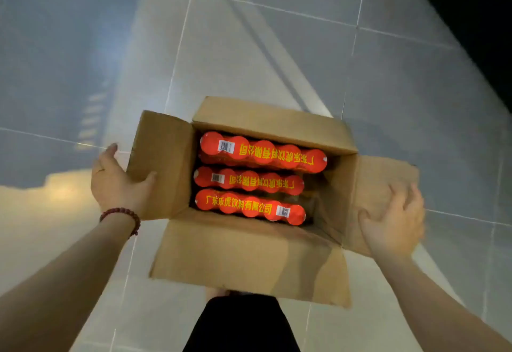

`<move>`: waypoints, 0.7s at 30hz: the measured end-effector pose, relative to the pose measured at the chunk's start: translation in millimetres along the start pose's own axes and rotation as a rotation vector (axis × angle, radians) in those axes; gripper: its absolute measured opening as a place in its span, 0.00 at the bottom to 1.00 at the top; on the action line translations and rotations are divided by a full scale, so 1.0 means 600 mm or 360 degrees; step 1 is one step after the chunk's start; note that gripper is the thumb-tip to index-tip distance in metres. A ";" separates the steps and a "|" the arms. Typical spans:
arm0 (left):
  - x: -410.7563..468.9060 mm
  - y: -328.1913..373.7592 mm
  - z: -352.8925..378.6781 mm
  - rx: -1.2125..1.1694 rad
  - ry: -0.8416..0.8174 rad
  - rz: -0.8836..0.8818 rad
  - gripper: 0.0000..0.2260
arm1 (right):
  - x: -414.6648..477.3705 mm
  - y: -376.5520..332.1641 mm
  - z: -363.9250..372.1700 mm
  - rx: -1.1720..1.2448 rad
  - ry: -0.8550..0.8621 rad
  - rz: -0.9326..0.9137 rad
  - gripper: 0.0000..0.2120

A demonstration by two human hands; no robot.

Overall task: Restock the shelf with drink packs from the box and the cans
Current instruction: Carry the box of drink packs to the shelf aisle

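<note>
An open cardboard box (243, 252) sits on the tiled floor below me, all its flaps folded outward. Inside lie three shrink-wrapped drink packs (250, 180) with red tops and yellow lettering, side by side; the right end of the box interior is dark and bare. My left hand (116, 182) grips the left flap, thumb on top and fingers under its edge. My right hand (393, 221), slightly blurred, presses on the right flap with fingers spread. No shelf or cans appear in view.
Pale glossy floor tiles (249, 47) surround the box, with bright reflections at left. A dark area fills the upper right corner (471, 5). My leg in dark clothing (241, 324) stands just behind the near flap.
</note>
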State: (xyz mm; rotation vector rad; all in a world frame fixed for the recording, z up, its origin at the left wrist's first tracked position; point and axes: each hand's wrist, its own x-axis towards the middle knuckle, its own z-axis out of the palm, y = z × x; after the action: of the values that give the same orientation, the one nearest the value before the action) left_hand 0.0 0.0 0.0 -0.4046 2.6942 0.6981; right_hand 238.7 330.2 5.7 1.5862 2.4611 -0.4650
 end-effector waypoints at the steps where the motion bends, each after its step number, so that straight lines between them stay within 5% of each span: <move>1: 0.006 -0.001 0.002 -0.0057 -0.0026 -0.0079 0.34 | 0.009 0.009 0.002 -0.0009 -0.0002 0.0149 0.41; 6: 0.014 0.005 0.007 -0.0031 -0.0257 -0.0215 0.21 | 0.050 0.055 0.007 0.0279 -0.0177 0.0547 0.54; 8: 0.018 0.005 0.003 -0.0041 -0.0265 -0.0266 0.20 | 0.061 0.067 0.006 0.0315 -0.0101 0.0581 0.49; 13: 0.027 0.005 0.002 0.0011 -0.0403 -0.0392 0.24 | 0.066 0.061 0.006 0.0298 -0.0330 0.0485 0.17; 21: 0.048 0.012 0.000 0.0274 -0.0567 -0.0441 0.34 | 0.074 0.033 0.012 0.0072 -0.0548 0.0489 0.17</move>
State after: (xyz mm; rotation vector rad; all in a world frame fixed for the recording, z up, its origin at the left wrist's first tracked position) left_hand -28.6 0.9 -8.0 -0.5392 2.2823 0.4099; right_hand 238.0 373.2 -18.1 1.6975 1.9305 -0.6794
